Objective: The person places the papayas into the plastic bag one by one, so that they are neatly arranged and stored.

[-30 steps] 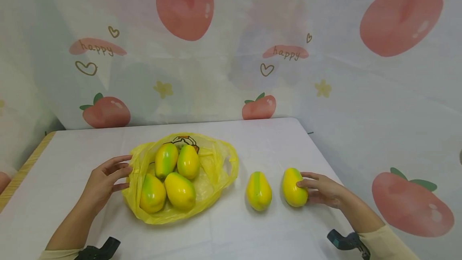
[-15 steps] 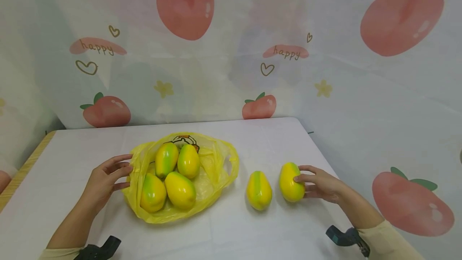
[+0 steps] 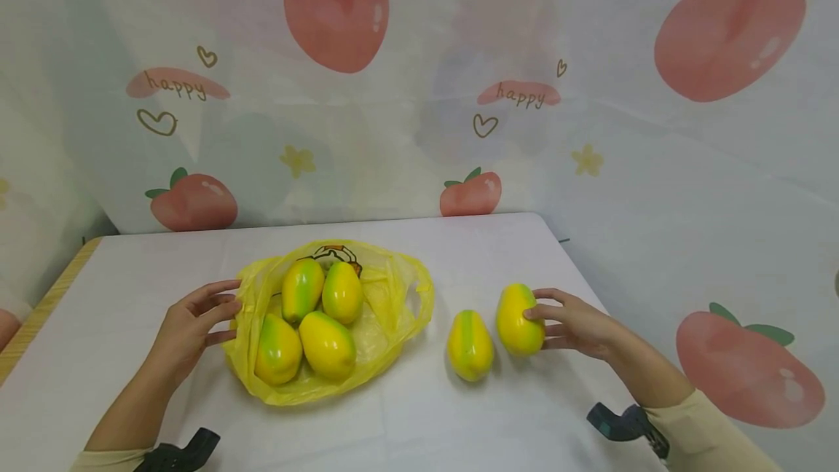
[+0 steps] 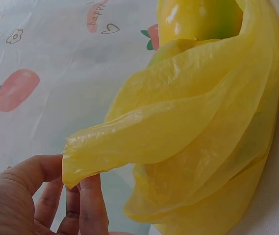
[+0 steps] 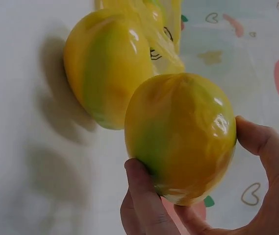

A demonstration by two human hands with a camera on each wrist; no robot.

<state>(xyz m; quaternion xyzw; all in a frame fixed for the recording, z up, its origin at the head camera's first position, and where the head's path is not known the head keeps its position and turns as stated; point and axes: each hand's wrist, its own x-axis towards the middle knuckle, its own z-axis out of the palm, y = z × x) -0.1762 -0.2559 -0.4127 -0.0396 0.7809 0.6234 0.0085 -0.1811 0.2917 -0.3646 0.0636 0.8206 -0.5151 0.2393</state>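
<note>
My right hand [image 3: 577, 320] grips a glossy yellow-green papaya [image 3: 520, 320] between thumb and fingers; its right wrist view shows the papaya [image 5: 181, 139] raised off the table. Another papaya [image 3: 470, 346] lies on the table just left of it. At the left, a yellow plastic bag [image 3: 387, 326] lies with its mouth open, several papayas [image 3: 328, 346] inside. My left hand [image 3: 197, 319] pinches the bag's left edge; in the left wrist view the thumb and fingers hold a gathered corner of the bag [image 4: 100, 142].
A white cloth covers the table [image 3: 419, 428], with a wooden edge [image 3: 49, 304] at the left. Behind stands a curtain [image 3: 419, 79] printed with peaches and hearts. Dark camera mounts [image 3: 619, 422] sit on both wrists.
My right hand has lifted the papaya and carried it a little to the left, close to the papaya on the table. The left hand and the bag have stayed in place.
</note>
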